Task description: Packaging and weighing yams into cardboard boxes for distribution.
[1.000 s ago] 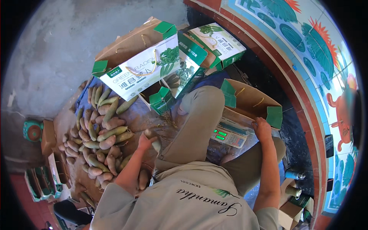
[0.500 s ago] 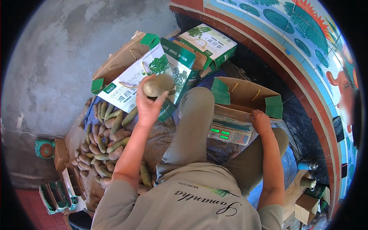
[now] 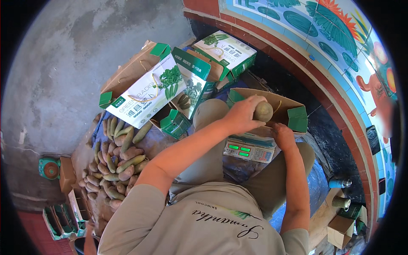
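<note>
My left hand point(image 3: 244, 114) is closed around a thick green-brown radish point(image 3: 263, 111), its round end turned up. It is over the open cardboard box point(image 3: 293, 102), which has green end flaps and rests on a digital scale point(image 3: 260, 154) with lit green displays. At the box's near edge, my right hand point(image 3: 282, 135) has its fingers curled over the cardboard. What lies deep inside the box is hidden by my hands and the radish.
A pile of radishes point(image 3: 121, 165) covers the floor to the left. White-and-green cartons stand ahead, one open carton point(image 3: 146, 95) beside a closed carton point(image 3: 229, 49). A blue bottle point(image 3: 340, 183) is at the right. Another person's hand point(image 3: 89, 242) shows at lower left.
My left hand has carried the radish rightward, from in front of the white carton to over the box on the scale. My right hand stays at the box's edge.
</note>
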A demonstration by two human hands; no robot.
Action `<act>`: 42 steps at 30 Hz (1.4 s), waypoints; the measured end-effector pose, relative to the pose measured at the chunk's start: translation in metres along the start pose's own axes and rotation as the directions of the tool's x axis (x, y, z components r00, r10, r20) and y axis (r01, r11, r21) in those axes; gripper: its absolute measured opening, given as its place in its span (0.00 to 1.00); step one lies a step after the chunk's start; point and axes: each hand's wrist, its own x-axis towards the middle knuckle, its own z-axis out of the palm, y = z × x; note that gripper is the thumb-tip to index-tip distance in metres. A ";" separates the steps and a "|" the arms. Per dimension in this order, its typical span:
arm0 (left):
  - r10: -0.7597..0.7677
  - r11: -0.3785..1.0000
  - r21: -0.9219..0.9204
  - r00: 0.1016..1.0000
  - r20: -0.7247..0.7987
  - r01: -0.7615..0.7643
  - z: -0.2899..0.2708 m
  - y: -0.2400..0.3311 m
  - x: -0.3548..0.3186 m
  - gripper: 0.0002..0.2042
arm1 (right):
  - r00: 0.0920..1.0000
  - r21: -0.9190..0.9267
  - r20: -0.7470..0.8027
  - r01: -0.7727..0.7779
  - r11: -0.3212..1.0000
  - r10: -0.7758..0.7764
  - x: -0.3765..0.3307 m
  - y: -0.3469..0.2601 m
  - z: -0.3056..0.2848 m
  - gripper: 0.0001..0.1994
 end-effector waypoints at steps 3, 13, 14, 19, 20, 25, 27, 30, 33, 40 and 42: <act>-0.055 0.998 0.022 0.996 0.070 0.054 0.027 -0.012 0.004 0.27 | 1.000 -0.017 -0.009 -0.003 1.000 0.003 -0.001 0.001 -0.001 0.06; -0.215 0.961 0.193 0.975 0.061 0.199 0.045 -0.036 0.003 0.22 | 1.000 -0.011 0.018 -0.004 1.000 0.004 0.001 -0.002 -0.004 0.07; -0.160 0.973 0.170 0.987 0.002 0.157 0.042 -0.040 0.002 0.19 | 1.000 -0.004 -0.005 0.005 1.000 -0.005 0.001 -0.001 -0.002 0.07; 0.119 0.984 0.164 0.951 -0.287 -0.073 -0.002 -0.021 -0.006 0.13 | 1.000 -0.039 0.002 -0.005 0.999 0.005 0.002 0.002 0.000 0.06; 0.126 0.978 0.198 0.939 -0.319 -0.065 -0.015 -0.018 -0.011 0.13 | 1.000 -0.063 0.007 -0.015 0.998 0.015 0.001 0.003 0.001 0.06; 0.048 0.945 0.305 0.875 -0.481 0.115 -0.075 -0.053 -0.071 0.12 | 0.999 -0.077 0.035 -0.004 0.997 0.006 0.001 0.002 -0.001 0.07; -0.026 0.915 0.339 0.871 -0.491 0.218 -0.090 -0.080 -0.111 0.11 | 1.000 -0.082 0.022 0.000 0.997 0.002 0.001 -0.001 -0.002 0.07; -0.133 0.826 0.450 0.892 -0.431 0.341 -0.092 -0.120 -0.189 0.09 | 0.999 -0.062 0.050 0.011 0.998 -0.008 0.000 -0.005 -0.004 0.07; -0.449 0.726 0.431 0.845 -0.292 0.535 -0.069 -0.162 -0.290 0.08 | 0.999 -0.088 0.052 0.019 0.996 -0.014 0.000 -0.003 0.000 0.06; -0.943 0.334 0.674 0.230 0.242 0.659 -0.017 -0.141 -0.449 0.16 | 0.999 -0.055 0.028 0.020 0.998 -0.019 -0.001 0.001 0.003 0.06; -0.930 0.368 0.670 0.248 0.271 0.645 -0.003 -0.138 -0.479 0.16 | 0.999 -0.062 0.029 0.024 0.998 -0.022 -0.002 0.001 0.004 0.07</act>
